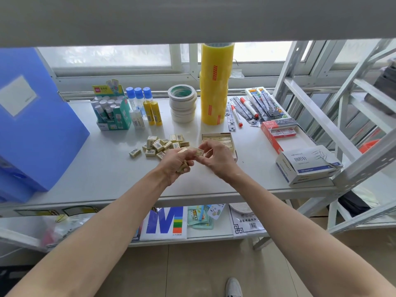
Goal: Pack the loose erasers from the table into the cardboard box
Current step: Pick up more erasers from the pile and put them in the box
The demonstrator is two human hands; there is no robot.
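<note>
Several loose cream erasers (159, 144) with barcode wrappers lie in a heap on the white shelf (102, 168). Right of the heap stands the open cardboard box (217, 138), with erasers lined up inside; its near part is hidden by my right hand. My left hand (174, 162) grips several erasers in its curled fingers, just in front of the heap. My right hand (216, 157) pinches one eraser (198, 151) at the top of that bunch, above the box's left edge. Both hands touch in the middle.
A blue file box (36, 129) stands at the left. Behind are a glue-stick display (111, 110), glue bottles (147, 108), masking tape rolls (182, 103) and a tall yellow tape stack (215, 84). Markers (246, 110), a red box (278, 131) and a paper-clip box (306, 166) lie right.
</note>
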